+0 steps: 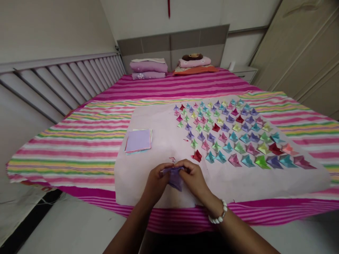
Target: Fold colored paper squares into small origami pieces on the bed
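My left hand [156, 180] and my right hand [192, 176] meet over the near edge of a pale sheet [148, 123] spread on the bed. Both pinch a partly folded piece of purple paper [174, 178] between their fingertips. My right wrist wears a white bead bracelet [218, 215]. A stack of square coloured papers [138, 141], purple on top, lies to the left, a little beyond my hands. Rows of several small folded paper shapes [233, 137] in many colours cover the sheet to the right; a red one [197, 155] is closest to my hands.
The bed has a pink striped cover [79, 137]. Folded blankets [148, 68] and pillows with a soft toy [194, 60] lie at its head. A slatted rail [60, 81] runs along the left, a wardrobe [304, 49] stands at the right, a nightstand [245, 73] beside it.
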`<state>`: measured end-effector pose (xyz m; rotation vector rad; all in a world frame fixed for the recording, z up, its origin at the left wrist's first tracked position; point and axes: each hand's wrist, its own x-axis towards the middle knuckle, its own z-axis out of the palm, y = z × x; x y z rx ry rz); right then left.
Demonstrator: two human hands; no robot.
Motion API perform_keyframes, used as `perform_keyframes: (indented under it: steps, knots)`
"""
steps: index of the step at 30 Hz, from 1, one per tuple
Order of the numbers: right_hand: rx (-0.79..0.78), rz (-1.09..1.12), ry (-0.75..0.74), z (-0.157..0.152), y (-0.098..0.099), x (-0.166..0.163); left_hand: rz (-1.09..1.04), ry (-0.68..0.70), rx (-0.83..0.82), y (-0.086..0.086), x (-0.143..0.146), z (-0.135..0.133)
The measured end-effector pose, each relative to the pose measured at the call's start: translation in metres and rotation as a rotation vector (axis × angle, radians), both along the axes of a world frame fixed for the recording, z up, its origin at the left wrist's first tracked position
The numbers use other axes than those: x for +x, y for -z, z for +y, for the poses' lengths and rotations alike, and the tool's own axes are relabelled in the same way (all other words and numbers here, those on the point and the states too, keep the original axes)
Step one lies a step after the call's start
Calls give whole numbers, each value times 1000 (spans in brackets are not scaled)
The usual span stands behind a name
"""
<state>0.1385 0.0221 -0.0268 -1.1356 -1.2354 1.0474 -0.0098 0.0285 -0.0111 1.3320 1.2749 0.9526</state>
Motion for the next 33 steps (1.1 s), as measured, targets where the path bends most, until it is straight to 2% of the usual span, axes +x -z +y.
perform_keyframes:
  steps: [4, 8, 11, 14, 17, 21, 25, 29, 31, 33]
  knots:
    - [-228, 226, -32, 4, -3, 3, -116, 55, -172, -10, -4, 0]
    - [-265, 337, -25, 3, -11, 4, -220, 76, -236, -12, -10, 1]
    - [-284, 378, -29, 3, -14, 4, -220, 70, -217, -12, -9, 1]
    - [-291, 365, -14, 3, -14, 4, -146, 69, -66, -12, -7, -3]
    - [-257, 296, 16, 3, -12, 6, -27, 70, 190, -9, -7, -9]
    - [-195, 187, 25, 3, -11, 9, 208, 223, 503, -6, -13, -14]
    - [-118, 96, 26, 0, -13, 7, 508, 331, 529, -10, -16, -12]
    - [-81, 45, -20, -3, -18, 4, 681, 279, 610, -11, -17, -6]
    - [-107, 60, -63, -4, -20, 3, 689, 255, 653, -10, -16, -4]
    - [-133, 79, -102, -4, -22, 3, 591, 256, 627, -9, -16, -3]
